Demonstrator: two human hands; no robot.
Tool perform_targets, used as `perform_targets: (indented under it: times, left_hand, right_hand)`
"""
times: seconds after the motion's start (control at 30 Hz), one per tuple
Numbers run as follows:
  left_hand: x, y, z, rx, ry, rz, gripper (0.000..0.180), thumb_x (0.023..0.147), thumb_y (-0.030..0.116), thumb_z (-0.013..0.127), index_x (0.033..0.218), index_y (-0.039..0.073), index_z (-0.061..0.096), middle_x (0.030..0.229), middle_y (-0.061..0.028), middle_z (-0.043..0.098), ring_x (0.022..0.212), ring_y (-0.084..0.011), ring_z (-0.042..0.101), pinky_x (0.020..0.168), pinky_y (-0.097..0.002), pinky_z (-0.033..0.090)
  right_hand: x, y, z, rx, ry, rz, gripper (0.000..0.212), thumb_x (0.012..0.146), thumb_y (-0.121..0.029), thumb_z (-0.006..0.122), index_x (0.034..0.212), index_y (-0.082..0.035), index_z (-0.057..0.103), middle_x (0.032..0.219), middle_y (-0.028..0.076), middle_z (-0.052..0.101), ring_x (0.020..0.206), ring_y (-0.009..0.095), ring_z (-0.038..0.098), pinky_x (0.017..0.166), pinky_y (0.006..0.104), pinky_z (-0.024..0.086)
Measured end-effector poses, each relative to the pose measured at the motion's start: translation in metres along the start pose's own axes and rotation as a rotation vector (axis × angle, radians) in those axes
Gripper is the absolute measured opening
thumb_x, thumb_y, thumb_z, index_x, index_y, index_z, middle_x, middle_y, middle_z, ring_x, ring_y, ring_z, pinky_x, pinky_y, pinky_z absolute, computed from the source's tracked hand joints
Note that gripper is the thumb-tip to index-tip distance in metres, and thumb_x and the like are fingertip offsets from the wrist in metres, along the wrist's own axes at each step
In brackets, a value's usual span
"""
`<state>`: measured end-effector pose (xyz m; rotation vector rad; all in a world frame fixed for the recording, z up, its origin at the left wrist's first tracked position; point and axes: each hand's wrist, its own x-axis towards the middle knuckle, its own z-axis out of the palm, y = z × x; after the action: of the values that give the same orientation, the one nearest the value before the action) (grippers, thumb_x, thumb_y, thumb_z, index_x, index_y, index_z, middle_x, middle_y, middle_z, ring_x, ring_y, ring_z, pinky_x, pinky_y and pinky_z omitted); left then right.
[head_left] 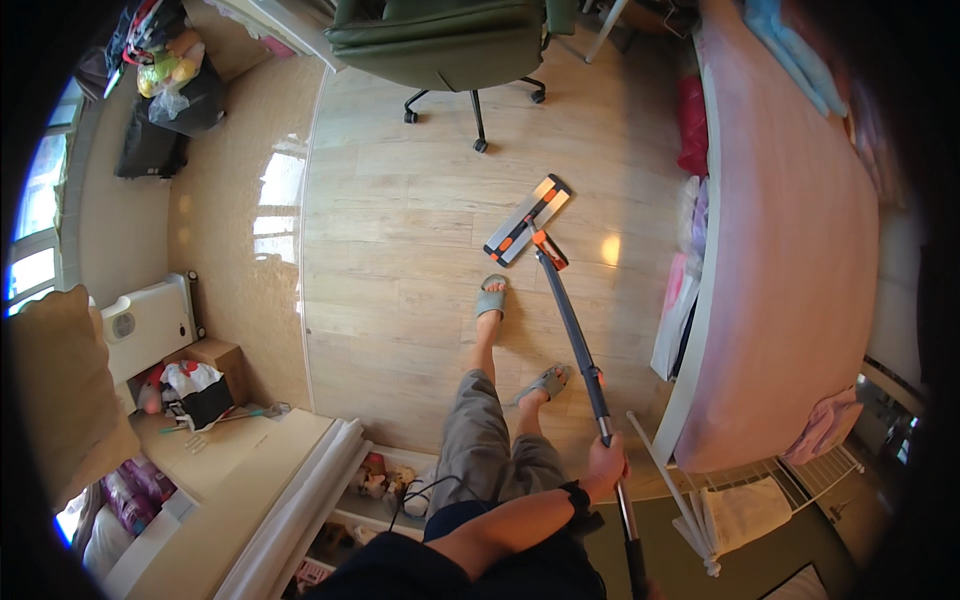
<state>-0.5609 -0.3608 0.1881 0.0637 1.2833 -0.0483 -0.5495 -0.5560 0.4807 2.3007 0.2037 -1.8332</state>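
Silver, black and orange, the flat-mop head (pixel 527 222) lies on wood-look planks (pixel 400 210), one o'clock from the forward slide sandal (pixel 490 302). The left hand (pixel 605 466) is wrapped around the mop pole (pixel 573 330); the right is out of sight. Mopping seems underway; another stroke calls for steering clear of the swivel-chair casters (pixel 480 146) towards twelve.

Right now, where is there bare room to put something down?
The wooden floor has a wide bare patch between the pale strip and the mop head, this side of the green chair; a narrower one lies between mop head and bags by the bed. It's crowded around the cardboard box at lower left.
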Motion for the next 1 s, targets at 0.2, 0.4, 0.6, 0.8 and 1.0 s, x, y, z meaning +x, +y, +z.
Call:
perform_targets:
  times: [0.2,0.4,0.6,0.8,1.0]
  left_hand:
    - [-0.011,0.048,0.003,-0.166,-0.030,0.037,0.028,0.106,0.033,0.055,0.101,0.007,0.045,0.066,-0.0084,0.052,0.044,-0.0239,0.055,0.042,-0.0412,0.045]
    - [0.038,0.155,-0.072,-0.218,0.150,0.163,0.038,0.104,0.041,0.056,0.088,0.008,0.051,0.062,-0.0073,0.053,0.043,-0.0229,0.053,0.040,-0.0376,0.046]
    - [0.130,0.344,-0.188,-0.146,0.284,0.302,0.042,0.105,0.048,0.052,0.082,0.013,0.050,0.056,-0.0066,0.050,0.041,-0.0216,0.052,0.038,-0.0380,0.045]
    - [0.187,0.573,-0.281,0.058,0.453,0.496,0.048,0.106,0.046,0.053,0.080,0.006,0.048,0.058,-0.0086,0.049,0.045,-0.0241,0.054,0.042,-0.0393,0.046]
    - [0.178,0.551,-0.298,0.274,0.597,0.532,0.044,0.106,0.040,0.055,0.099,-0.003,0.047,0.067,-0.0161,0.059,0.044,-0.0258,0.058,0.038,-0.0400,0.049]
  right_hand:
    - [0.005,-0.036,-0.054,-0.176,-0.012,-0.156,0.055,0.095,-0.022,0.065,0.143,0.001,0.052,0.109,0.029,0.070,0.100,0.046,0.069,0.080,0.0513,0.055]
    - [0.053,-0.190,-0.099,-0.284,-0.147,-0.137,0.048,0.084,-0.019,0.066,0.126,0.003,0.055,0.094,0.032,0.068,0.094,0.050,0.068,0.079,0.0537,0.053]
    - [0.148,-0.374,-0.062,-0.168,-0.058,-0.396,0.046,0.089,-0.017,0.067,0.124,0.007,0.050,0.096,0.035,0.067,0.093,0.054,0.066,0.077,0.0573,0.055]
    - [0.241,-0.551,-0.010,-0.023,0.036,-0.688,0.043,0.090,-0.013,0.067,0.120,0.010,0.047,0.090,0.036,0.067,0.087,0.053,0.067,0.076,0.0566,0.054]
    - [0.247,-0.550,-0.007,-0.193,-0.065,-0.594,0.041,0.088,-0.008,0.065,0.120,0.008,0.046,0.090,0.036,0.068,0.090,0.054,0.068,0.079,0.0563,0.055]
